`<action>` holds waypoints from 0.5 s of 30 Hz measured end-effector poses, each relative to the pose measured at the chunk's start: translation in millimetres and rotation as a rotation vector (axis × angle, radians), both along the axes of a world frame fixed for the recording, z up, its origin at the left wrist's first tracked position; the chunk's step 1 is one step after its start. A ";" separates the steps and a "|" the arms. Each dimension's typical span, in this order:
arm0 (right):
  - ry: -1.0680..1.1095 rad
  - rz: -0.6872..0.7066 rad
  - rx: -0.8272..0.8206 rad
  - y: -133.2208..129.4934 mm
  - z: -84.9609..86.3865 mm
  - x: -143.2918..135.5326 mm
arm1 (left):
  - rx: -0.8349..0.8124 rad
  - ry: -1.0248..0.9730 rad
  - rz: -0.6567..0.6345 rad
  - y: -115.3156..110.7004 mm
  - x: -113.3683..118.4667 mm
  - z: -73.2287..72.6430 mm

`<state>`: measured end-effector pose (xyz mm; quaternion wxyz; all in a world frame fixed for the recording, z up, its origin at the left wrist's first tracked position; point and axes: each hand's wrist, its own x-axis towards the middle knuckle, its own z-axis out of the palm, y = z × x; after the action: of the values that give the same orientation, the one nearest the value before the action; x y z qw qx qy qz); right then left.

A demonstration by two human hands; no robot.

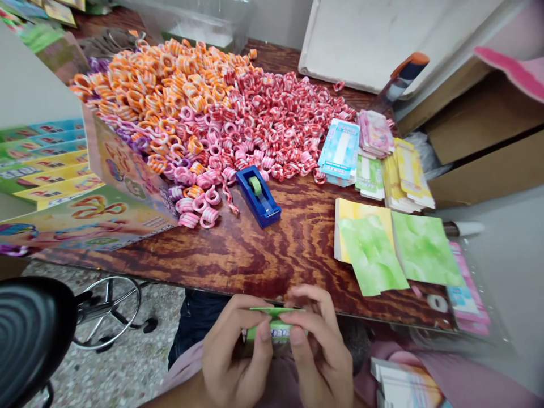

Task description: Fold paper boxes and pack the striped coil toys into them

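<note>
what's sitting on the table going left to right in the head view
Printed cardboard box → blue tape dispenser → stack of blue cards → stack of yellow cards

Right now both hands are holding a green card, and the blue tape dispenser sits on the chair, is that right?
Not quite: the head view shows the blue tape dispenser on the table, not the chair. Both hands, left and right, are indeed holding a green card.
</note>
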<state>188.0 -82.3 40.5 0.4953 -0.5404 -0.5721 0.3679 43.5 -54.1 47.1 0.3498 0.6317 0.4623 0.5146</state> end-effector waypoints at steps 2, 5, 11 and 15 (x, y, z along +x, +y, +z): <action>0.175 -0.073 -0.096 0.8 -0.9 -6.0 | -0.081 -0.049 0.031 -1.3 5.1 1.3; 0.371 -0.141 -0.133 1.2 -2.6 -15.9 | -0.167 -0.148 0.094 -6.0 10.6 -1.4; 0.461 -0.207 -0.203 4.4 -5.1 -28.3 | -0.409 -0.283 0.038 -8.2 10.2 -3.7; 0.540 -0.073 -0.200 6.3 -10.6 -20.7 | -0.503 -0.338 -0.106 -2.4 5.6 -2.4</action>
<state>167.2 -76.0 29.9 0.5867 -0.4893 -0.3606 0.5352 49.2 -56.5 44.7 0.5936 0.4537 0.4770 0.4629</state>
